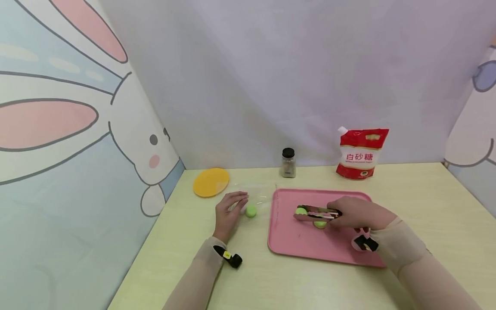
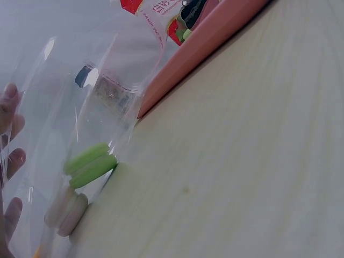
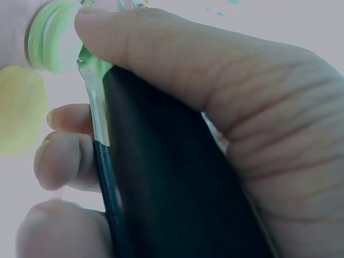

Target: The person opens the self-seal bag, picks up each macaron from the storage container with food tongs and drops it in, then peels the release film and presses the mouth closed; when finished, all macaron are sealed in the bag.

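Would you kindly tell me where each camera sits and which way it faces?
Head: worn on the head, facing forward and down at the pink rectangular tray; left hand, right hand and forearms show.
Left wrist: on that wrist, facing the clear plastic bag and a round green macaron; left fingers show at the left edge.
Right wrist: on that wrist, facing along the black-handled metal tongs; right thumb and fingers show.
Shared: the head and left wrist views show the tray and red-and-white sugar pouch.

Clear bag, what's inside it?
A green macaron and a paler one show through the bag. In the head view, the left fingers cover part; I can't see behind them.
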A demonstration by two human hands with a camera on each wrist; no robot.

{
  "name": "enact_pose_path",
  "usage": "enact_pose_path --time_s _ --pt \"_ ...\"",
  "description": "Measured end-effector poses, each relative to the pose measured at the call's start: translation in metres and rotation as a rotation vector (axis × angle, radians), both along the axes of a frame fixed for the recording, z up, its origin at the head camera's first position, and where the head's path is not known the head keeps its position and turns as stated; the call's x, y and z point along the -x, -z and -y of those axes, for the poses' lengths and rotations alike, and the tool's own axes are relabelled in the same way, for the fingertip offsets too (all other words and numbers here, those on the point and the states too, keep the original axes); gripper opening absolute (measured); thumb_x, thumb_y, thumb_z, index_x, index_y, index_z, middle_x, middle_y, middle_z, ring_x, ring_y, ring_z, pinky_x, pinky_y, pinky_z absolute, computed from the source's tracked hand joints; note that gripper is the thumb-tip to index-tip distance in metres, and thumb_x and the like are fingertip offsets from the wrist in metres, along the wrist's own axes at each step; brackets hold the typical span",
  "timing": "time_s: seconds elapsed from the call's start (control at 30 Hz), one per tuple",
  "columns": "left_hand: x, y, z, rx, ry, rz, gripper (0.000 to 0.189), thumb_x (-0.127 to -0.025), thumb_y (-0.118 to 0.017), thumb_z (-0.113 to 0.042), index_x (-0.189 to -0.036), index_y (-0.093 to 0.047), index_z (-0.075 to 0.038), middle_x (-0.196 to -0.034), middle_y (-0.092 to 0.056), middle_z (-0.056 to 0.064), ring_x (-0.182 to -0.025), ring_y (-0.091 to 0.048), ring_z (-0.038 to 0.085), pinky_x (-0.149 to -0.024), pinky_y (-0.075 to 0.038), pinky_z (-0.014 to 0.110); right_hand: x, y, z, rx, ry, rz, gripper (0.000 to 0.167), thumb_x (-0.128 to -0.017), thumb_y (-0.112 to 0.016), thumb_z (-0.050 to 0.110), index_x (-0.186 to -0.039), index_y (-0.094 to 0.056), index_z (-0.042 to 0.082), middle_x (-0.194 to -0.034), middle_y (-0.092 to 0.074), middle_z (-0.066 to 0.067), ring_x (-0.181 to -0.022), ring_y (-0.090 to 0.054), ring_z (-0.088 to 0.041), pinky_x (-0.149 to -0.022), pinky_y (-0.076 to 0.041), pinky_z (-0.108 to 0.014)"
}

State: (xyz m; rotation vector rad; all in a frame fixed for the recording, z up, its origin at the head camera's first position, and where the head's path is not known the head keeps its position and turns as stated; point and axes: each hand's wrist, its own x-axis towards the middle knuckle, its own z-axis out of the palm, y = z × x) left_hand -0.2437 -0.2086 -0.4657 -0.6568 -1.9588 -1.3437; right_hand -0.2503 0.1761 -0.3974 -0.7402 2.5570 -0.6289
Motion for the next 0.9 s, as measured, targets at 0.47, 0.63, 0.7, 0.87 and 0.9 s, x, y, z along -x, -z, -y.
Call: enact_pose_path --time_s 0.47,0.63,0.7,0.87,0.9 --pt "-0.0013 -0.0024 0.0001 0.001 -0.001 0.010 0.013 -0.087 -0.074 0.007 -0.100 -0.076 0.005 -0.107 -0.072 0.018 -0.103 -0.067 0.031 -0.096 -0.052 0.028 -0.0004 -0.0057 -0.0004 -0.010 0.004 0.010 0.021 -0.087 -0.077 0.028 -0.086 -0.058 0.018 -0.072 -0.055 0.001 -0.048 -0.052 -0.013 -0.042 -0.047 -0.030" --pt "-0.0015 -0.0024 -0.0006 0.004 -0.001 0.002 0.014 -0.086 -0.074 0.009 -0.099 -0.076 0.006 -0.105 -0.072 0.019 -0.102 -0.067 0.030 -0.094 -0.053 0.027 -0.0001 -0.0036 -0.0001 0.001 -0.025 -0.003 0.017 -0.087 -0.076 0.026 -0.087 -0.061 0.020 -0.075 -0.056 0.002 -0.046 -0.052 -0.011 -0.040 -0.045 -0.026" --pt "-0.0010 -0.0022 -0.0008 0.005 0.000 -0.001 0.014 -0.085 -0.073 0.010 -0.098 -0.076 0.006 -0.105 -0.072 0.020 -0.102 -0.067 0.030 -0.094 -0.053 0.028 0.0002 -0.0031 -0.0004 -0.002 -0.026 -0.008 0.016 -0.088 -0.076 0.026 -0.086 -0.061 0.021 -0.074 -0.056 0.002 -0.045 -0.052 -0.011 -0.039 -0.045 -0.026" --pt "-0.0006 -0.0025 -0.0006 0.004 -0.003 0.003 0.013 -0.086 -0.073 0.009 -0.099 -0.076 0.005 -0.106 -0.072 0.019 -0.102 -0.067 0.030 -0.095 -0.053 0.027 -0.0001 -0.0038 -0.0009 0.011 -0.019 -0.004 0.018 -0.089 -0.076 0.027 -0.084 -0.060 0.021 -0.072 -0.056 0.002 -0.045 -0.051 -0.012 -0.039 -0.045 -0.028" --pt "-0.0007 -0.0024 -0.0004 0.004 -0.003 0.004 0.013 -0.086 -0.074 0.009 -0.099 -0.076 0.005 -0.106 -0.072 0.019 -0.102 -0.067 0.030 -0.095 -0.053 0.027 -0.0004 -0.0042 -0.0009 0.012 -0.018 -0.003 0.018 -0.089 -0.076 0.027 -0.084 -0.060 0.021 -0.072 -0.056 0.003 -0.045 -0.051 -0.012 -0.040 -0.045 -0.028"
